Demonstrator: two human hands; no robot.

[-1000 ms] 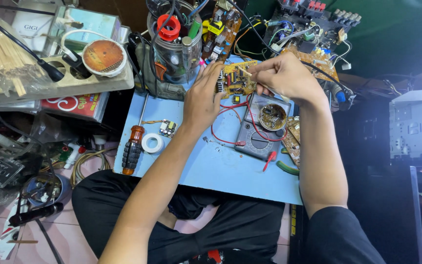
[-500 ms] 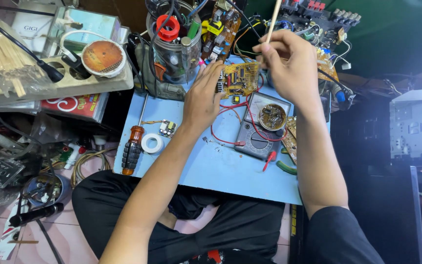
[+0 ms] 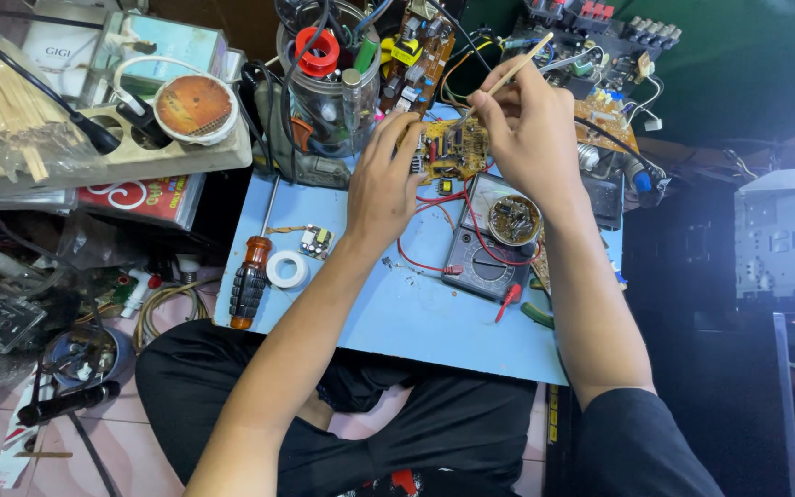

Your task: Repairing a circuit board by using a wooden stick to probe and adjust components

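Circuit board [image 3: 452,147] on board [image 3: 397,313] behind multimeter [image 3: 489,253], screwdriver [image 3: 252,276] and tape roll [image 3: 286,270] left, jar [image 3: 324,92] behind

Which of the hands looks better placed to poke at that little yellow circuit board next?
Probably the right hand: it already grips the thin wooden stick above the circuit board. The left hand rests on the board's edge, seemingly steadying it.

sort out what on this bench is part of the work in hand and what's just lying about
In hand:
- small circuit board, steadied by the left hand
- thin wooden stick, held in the right hand

Lying about:
- orange-handled screwdriver
- roll of white tape
- multimeter with red leads
- power strip
- clear jar of parts
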